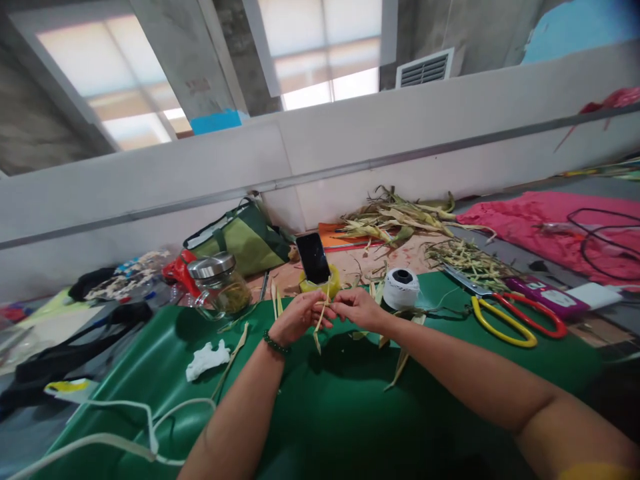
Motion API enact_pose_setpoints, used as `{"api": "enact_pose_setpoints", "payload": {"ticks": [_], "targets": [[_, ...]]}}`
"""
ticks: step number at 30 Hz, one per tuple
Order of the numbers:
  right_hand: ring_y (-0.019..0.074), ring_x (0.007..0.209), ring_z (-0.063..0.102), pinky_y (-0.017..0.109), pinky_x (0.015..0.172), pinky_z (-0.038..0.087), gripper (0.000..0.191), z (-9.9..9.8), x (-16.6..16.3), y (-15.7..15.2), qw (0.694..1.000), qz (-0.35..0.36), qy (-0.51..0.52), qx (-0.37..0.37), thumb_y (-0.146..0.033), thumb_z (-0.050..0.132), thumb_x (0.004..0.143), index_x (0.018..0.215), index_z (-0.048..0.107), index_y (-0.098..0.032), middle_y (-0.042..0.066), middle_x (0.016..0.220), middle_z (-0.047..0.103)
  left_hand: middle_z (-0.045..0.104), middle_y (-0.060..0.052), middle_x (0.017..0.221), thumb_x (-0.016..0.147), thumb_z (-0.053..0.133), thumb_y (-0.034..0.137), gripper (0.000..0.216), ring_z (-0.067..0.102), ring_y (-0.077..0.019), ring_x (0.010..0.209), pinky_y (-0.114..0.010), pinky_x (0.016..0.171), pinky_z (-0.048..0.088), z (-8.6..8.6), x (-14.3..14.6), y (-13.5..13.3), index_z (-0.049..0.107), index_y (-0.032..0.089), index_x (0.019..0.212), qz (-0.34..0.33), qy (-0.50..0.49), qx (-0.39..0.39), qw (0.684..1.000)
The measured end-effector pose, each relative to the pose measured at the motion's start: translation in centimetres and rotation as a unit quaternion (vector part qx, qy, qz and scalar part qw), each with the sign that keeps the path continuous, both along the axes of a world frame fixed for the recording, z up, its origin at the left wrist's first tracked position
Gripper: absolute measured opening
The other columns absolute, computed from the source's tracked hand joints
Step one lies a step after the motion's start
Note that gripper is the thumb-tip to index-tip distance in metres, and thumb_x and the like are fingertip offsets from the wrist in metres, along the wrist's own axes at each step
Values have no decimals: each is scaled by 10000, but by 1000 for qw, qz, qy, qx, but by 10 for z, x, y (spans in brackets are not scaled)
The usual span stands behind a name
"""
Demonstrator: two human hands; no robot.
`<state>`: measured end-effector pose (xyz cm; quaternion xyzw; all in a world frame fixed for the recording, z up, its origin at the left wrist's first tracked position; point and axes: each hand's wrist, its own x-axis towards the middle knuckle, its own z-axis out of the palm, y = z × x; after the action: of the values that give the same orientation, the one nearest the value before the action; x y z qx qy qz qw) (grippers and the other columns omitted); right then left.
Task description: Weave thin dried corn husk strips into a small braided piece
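My left hand (299, 317) and my right hand (361, 309) meet over the green mat (320, 413), both closed on a thin strip of dried plant leaf (319, 328). Its pointed end hangs down below my left fingers. A phone (313, 257) leans upright in a yellow holder (334, 283) just beyond my hands. To the right of my right hand stands a spool of white thread (401, 289). More dry leaf strips (399, 368) lie on the mat below my right forearm. My fingers partly hide the strip where they pinch it.
Scissors with red and yellow handles (505, 321) lie right. Leaf scraps (467, 261) and a husk pile (387, 220) sit behind. A glass jar (220, 288), green bag (240, 240), crumpled tissue (207, 361) and white cable (150, 427) are on the left.
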<state>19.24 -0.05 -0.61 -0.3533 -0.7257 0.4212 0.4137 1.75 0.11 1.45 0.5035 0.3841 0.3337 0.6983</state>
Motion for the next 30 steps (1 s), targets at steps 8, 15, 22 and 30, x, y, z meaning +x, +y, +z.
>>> {"api": "enact_pose_setpoints", "payload": {"ticks": [8, 15, 22, 30], "targets": [[83, 476, 457, 201, 480, 344, 228, -2, 0, -5, 999, 36, -8, -19, -283, 525, 765, 596, 607, -153, -17, 520, 551, 636, -1, 503, 613, 778, 486, 414, 609, -120, 450, -190, 450, 427, 0, 10, -7, 551, 152, 705, 27, 74, 88, 993], [75, 462, 445, 193, 470, 335, 259, 1, -1, -11, 1000, 21, -17, -8, -307, 518, 788, 613, 630, -152, -23, 505, 530, 609, 13, 468, 584, 784, 500, 437, 567, -115, 400, -229, 448, 484, 5, 10, -10, 629, 129, 757, 32, 85, 75, 993], [63, 417, 366, 190, 432, 278, 197, -1, -4, -12, 1000, -7, 5, -23, -216, 509, 706, 531, 575, -152, -47, 420, 435, 640, -13, 498, 613, 782, 455, 365, 628, -135, 473, -221, 495, 508, 6, 13, -14, 613, 135, 656, 66, 102, 107, 987], [76, 422, 358, 217, 439, 268, 207, -3, -5, -12, 999, -20, 1, -40, -265, 504, 719, 541, 532, -165, -35, 441, 445, 675, -40, 538, 610, 760, 511, 407, 642, -131, 499, -193, 485, 487, 7, 7, -11, 618, 131, 632, 51, 102, 93, 989]]}}
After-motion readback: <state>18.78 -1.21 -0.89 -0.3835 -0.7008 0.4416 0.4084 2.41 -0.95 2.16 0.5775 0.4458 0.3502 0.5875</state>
